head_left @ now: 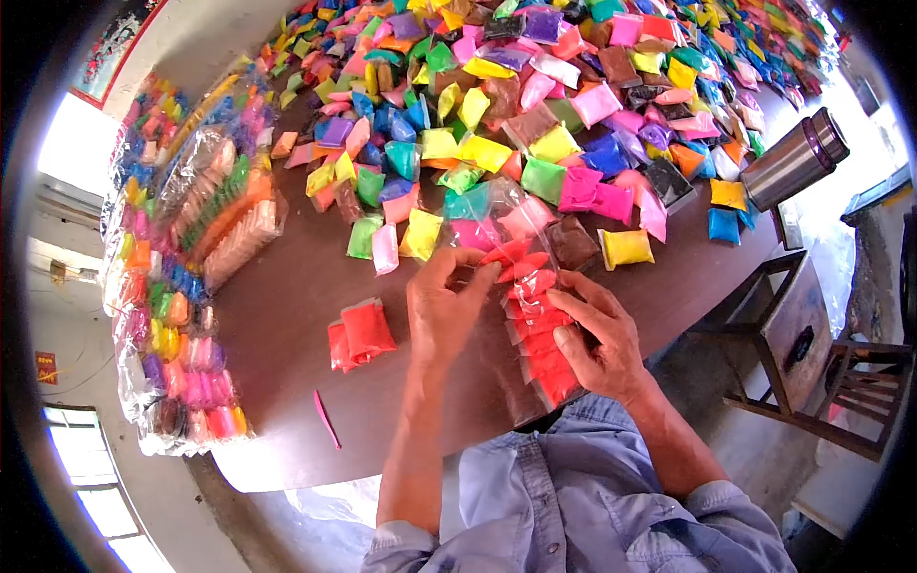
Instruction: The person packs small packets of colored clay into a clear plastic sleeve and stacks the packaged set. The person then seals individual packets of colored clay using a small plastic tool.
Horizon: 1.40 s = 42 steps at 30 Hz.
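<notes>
My left hand pinches a red packet between thumb and fingers, at the upper end of a clear plastic bag. Inside that bag, a row of red packets lies overlapped down toward the table's front edge. On the bag's right side rests my right hand, its fingers curled against the plastic and the red packets. Left of my left hand, a small pile of loose red packets sits on the brown table. A thin pink tool lies nearer the front edge.
A large heap of colourful packets covers the table's far side. Filled clear bags of packets line the left edge. A metal flask lies tilted at the right. Beyond the table's right side stands a wooden stool.
</notes>
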Tool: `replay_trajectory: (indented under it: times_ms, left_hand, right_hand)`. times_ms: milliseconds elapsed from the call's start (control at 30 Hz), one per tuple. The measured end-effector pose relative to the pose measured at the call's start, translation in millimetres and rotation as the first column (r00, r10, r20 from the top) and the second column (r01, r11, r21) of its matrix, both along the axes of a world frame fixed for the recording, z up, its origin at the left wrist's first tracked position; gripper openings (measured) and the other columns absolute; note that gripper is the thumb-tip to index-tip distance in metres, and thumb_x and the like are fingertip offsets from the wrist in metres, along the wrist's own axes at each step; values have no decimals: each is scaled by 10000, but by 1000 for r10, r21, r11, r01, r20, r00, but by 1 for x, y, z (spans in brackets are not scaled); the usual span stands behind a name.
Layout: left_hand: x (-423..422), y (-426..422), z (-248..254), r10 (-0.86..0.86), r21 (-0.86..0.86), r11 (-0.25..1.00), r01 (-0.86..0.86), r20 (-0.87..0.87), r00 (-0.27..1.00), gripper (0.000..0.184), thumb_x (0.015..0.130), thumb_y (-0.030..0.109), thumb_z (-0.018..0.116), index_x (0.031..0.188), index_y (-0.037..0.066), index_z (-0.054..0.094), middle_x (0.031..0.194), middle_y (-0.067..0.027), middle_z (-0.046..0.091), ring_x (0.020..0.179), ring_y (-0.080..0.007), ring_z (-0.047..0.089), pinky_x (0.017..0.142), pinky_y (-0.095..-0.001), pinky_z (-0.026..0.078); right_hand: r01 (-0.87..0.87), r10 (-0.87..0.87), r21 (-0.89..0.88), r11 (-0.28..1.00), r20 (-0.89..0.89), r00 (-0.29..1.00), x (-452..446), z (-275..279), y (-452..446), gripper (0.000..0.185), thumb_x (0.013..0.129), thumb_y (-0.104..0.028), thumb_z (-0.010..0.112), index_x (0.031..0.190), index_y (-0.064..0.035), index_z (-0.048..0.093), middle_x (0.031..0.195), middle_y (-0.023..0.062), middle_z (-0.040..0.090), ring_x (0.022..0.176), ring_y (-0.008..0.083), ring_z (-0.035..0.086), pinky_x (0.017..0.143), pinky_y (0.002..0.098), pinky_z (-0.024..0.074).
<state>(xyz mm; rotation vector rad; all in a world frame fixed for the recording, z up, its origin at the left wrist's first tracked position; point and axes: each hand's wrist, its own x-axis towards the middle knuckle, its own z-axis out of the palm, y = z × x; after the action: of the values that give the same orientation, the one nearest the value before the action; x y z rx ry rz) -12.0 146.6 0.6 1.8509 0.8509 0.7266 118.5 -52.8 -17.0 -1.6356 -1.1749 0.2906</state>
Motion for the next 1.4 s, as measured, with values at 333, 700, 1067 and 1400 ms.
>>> replay_trajectory:
  times_ms: [333,700,1067,1400]
  left_hand:
    - [0,3,-12,-102,157,983,99,9,995,181,954,22,797,1135,13,791,985,-44,793,859,-105,708,792,-280,581]
    - [5,1,-13,-146,216,965,151,-38,989,248,954,-23,739,1189,37,791,1011,-124,805,907,-212,761,811,-330,600]
    - [-91,22,39,251,379,919,-108,-353,901,333,925,76,772,1256,36,751,1212,-174,768,969,-299,771,832,-395,623]
    - [-135,43,42,304,439,898,-26,-576,759,344,870,155,785,1182,10,766,1161,-188,745,947,-330,745,847,-416,588]
  right_hand:
    - [-9,9,-13,1000,-3,1000,0,-1,1,440,925,-114,745,1358,-46,714,1454,232,629,1317,416,629,1120,475,498]
    - [2,-1,-6,1000,35,999,-1,0,2,431,911,-92,748,1338,-44,715,1444,219,641,1317,412,628,1119,479,497]
    - [8,-8,13,1000,-32,999,-3,2,1,436,905,-78,747,1340,-52,719,1438,216,648,1300,389,644,1100,454,515]
    - [15,-15,23,1000,-17,1000,-2,0,0,425,907,-81,757,1329,-48,725,1439,209,650,1305,380,641,1102,449,515]
